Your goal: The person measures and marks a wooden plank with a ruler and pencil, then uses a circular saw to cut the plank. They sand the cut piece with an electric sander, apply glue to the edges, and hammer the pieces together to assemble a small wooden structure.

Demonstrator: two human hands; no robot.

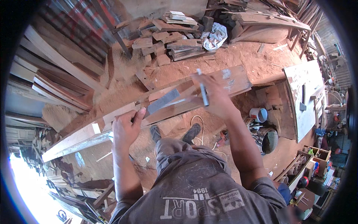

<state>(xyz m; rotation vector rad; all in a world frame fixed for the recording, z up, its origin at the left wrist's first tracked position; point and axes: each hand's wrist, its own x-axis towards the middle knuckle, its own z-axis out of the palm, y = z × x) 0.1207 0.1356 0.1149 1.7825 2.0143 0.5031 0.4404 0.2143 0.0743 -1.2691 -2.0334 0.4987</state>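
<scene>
A long wooden beam (235, 80) runs slantwise in front of me and serves as a bench. My left hand (126, 128) is closed on the near end of a flat grey rectangular piece (163, 102), its thumb pressed on top. The piece lies over the beam. To its right, above the beam, my right hand (216, 97) is closed round a slim pale-blue stick (203, 89), which points away from me. That hand is slightly blurred. A thin light strip (173, 102) shows between the two hands; what it belongs to I cannot make out.
A squared pale timber (74, 138) lies at the left end of the beam. Wood offcuts (160, 44) and a white sack (214, 36) are piled beyond. At right stand a white-topped table (307, 80) with a dark square (302, 99), a bucket (258, 114) and a tool-filled drum (269, 140).
</scene>
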